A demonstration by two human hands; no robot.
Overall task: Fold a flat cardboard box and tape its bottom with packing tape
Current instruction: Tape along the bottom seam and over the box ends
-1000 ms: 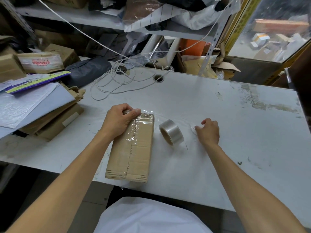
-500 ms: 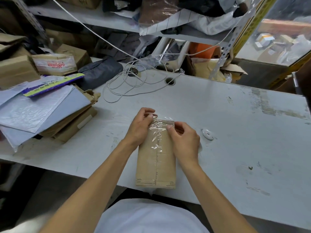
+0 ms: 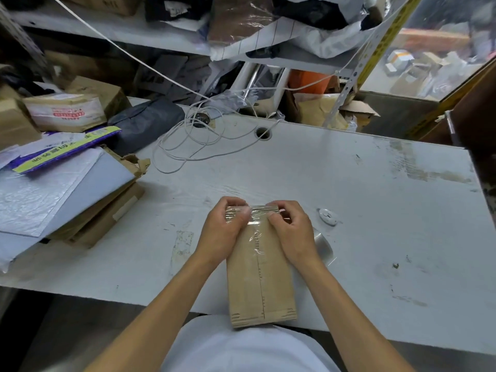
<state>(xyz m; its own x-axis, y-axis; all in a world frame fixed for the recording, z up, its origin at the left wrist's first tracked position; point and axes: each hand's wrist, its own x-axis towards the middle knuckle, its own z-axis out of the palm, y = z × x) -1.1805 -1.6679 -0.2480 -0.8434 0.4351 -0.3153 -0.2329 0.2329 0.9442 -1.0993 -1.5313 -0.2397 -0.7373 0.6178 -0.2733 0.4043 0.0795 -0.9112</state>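
Now | my left hand (image 3: 224, 232) and right hand (image 3: 291, 233) are pinching the clear tape end (image 3: 252, 212) over the cardboard box (image 3: 261, 280) far edge beneath my fingers | risk: tape is wrinkling, sticking to itself, seam lifting | tape roll (image 3: 323, 247) is lying just right of my grip.

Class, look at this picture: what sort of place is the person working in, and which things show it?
Probably a packing or shipping workroom. Taped parcels and padded mailers are stacked at the left of the table, and both hands press clear tape onto a cardboard box, with a tape roll beside it.

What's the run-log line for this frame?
step: pressing clear tape over far end | object: flat brown cardboard box | left hand, right hand: on box | roll: beside
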